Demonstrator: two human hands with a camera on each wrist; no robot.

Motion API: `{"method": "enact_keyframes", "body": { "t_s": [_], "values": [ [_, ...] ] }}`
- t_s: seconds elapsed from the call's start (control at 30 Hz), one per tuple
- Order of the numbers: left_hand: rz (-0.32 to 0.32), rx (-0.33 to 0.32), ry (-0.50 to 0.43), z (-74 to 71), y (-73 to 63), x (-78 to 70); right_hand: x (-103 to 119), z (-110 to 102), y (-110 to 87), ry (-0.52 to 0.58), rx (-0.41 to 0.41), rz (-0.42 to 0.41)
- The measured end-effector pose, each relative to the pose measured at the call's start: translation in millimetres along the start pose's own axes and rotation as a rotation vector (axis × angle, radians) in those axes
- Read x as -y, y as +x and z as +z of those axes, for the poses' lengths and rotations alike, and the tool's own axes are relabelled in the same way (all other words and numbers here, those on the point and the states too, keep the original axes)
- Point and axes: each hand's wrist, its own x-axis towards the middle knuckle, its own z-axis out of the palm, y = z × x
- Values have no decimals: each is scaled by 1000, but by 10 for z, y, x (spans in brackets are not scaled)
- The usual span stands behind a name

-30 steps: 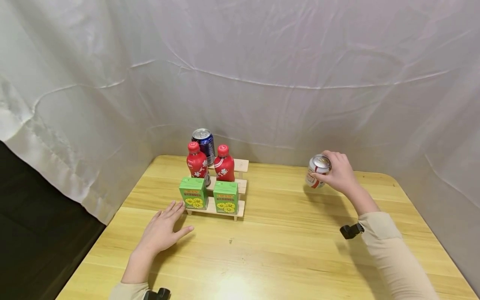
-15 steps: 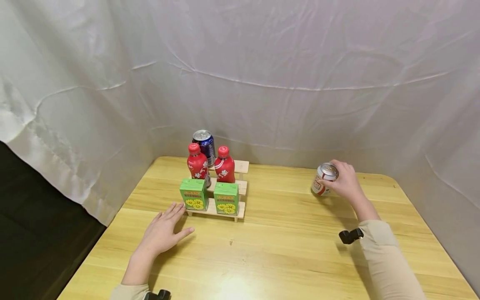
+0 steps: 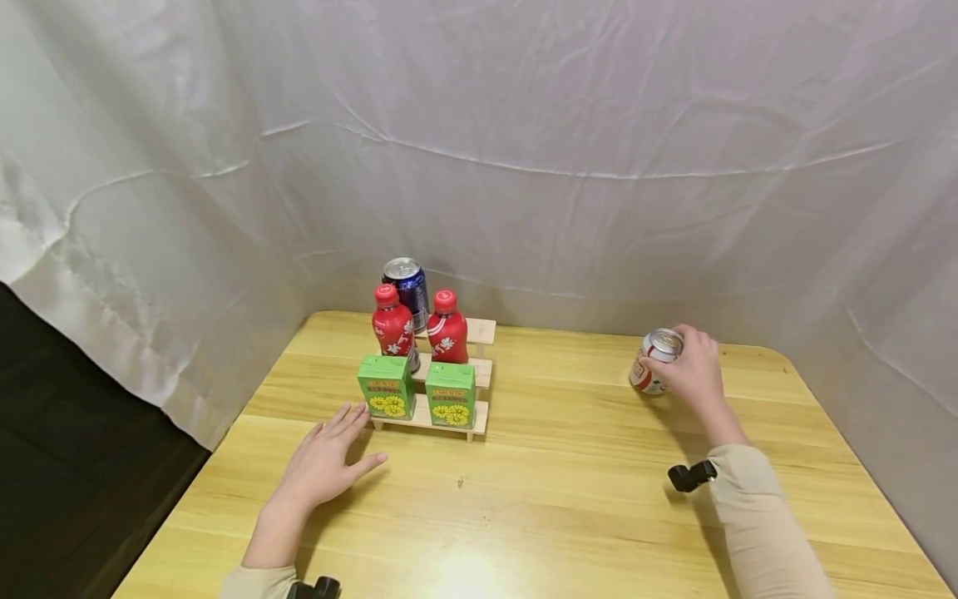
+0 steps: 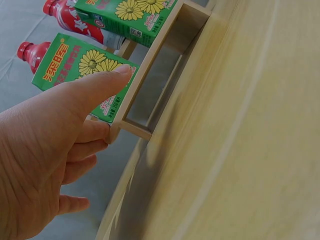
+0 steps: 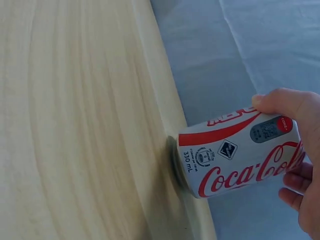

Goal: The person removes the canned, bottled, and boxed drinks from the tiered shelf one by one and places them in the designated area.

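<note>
My right hand grips the upper part of a white and red Coca-Cola can between thumb and fingers. The can stands upright at the right rear of the table, its base at or just above the wood. My left hand lies with straight fingers beside a three-tier wooden rack, fingertips at the left end of its lowest step. Two green drink cartons fill that step. Behind them, two red bottles occupy the middle step, and a dark blue can rises at the top left.
Pale wooden table carries the rack at its left rear. Grey-white cloth hangs close along the back and both sides. A silvery object partly shows behind the left red bottle. Black cloth covers the area left of the table.
My right hand has brought the Coca-Cola can rightward and nearer me, lowering it to the tabletop. The left hand and rack have stayed put.
</note>
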Motion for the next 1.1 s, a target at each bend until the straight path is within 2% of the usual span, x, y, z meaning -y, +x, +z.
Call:
{"method": "enact_keyframes", "body": {
  "t_s": [0.2,0.4,0.77,1.1],
  "values": [
    [6,2,7,-15,11,-6,-5,40,-24,-4,-32,92],
    [3,14,4,-33,15,-15,19,80,-26,-11,-55,134],
    [-2,9,-4,-30,-14,-35,1,107,-55,-105,-56,114],
    [5,-9,-1,-18,-25,-28,59,15,-81,-157,-23,82]
  ]
}}
